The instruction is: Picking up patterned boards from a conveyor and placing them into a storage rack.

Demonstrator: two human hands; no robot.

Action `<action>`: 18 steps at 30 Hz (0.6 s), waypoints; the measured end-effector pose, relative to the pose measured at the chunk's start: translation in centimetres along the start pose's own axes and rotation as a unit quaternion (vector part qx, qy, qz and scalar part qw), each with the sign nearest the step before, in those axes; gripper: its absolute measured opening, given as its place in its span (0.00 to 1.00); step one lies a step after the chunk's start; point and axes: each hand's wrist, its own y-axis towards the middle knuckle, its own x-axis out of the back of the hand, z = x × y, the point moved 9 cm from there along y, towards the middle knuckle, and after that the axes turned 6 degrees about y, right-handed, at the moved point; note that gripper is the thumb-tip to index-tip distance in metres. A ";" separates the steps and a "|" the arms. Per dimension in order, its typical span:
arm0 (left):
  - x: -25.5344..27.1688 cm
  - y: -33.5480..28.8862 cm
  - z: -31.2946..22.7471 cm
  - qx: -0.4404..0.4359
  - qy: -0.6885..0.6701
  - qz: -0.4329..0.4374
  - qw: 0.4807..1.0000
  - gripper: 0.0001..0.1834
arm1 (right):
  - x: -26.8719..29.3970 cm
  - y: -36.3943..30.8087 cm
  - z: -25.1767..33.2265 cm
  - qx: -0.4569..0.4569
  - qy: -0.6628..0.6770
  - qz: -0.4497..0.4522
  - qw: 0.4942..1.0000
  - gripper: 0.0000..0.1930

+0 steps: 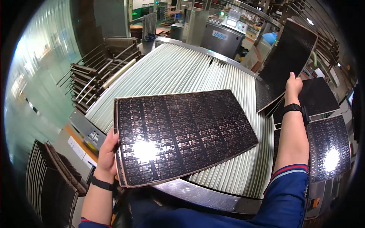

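Observation:
My left hand (107, 156), with a dark band at the wrist, is closed on the left edge of a dark circuit board panel (186, 131). Rows of small copper-toned patterns cover its face, and a bright glare spot sits at its lower left. Doubled edges along that side suggest more than one panel, tilted over the rollers. My right arm stretches out to the far right, where my right hand (293, 86) grips the edge of another dark panel (285, 57) standing steeply. Its fingers are partly hidden behind the panel. Several thin panel edges fan out below this hand.
Beneath the panels runs a conveyor of pale rollers (167, 64) with a metal frame (213, 197). Racks of dark panels stand at left (99, 72) and lower left (49, 178). More panels (330, 140) lie at right. Beyond the conveyor is a grey machine cabinet (222, 40).

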 end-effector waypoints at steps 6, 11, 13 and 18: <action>-0.4 0.6 0.4 0.004 0.046 -0.025 0.999 0.31 | 6.4 5.1 3.7 0.177 -0.006 -0.068 0.982 0.26; -0.2 0.2 0.0 -0.026 0.136 -0.070 0.988 0.40 | 13.5 6.4 13.5 0.260 0.188 0.137 0.937 0.23; -0.5 0.1 -0.4 -0.030 0.146 -0.059 0.987 0.39 | 15.6 7.0 15.8 0.283 0.211 0.218 0.910 0.24; 1.5 -2.2 -2.1 -0.017 0.142 -0.083 0.986 0.36 | 20.6 -0.5 24.6 0.331 0.195 0.273 0.882 0.26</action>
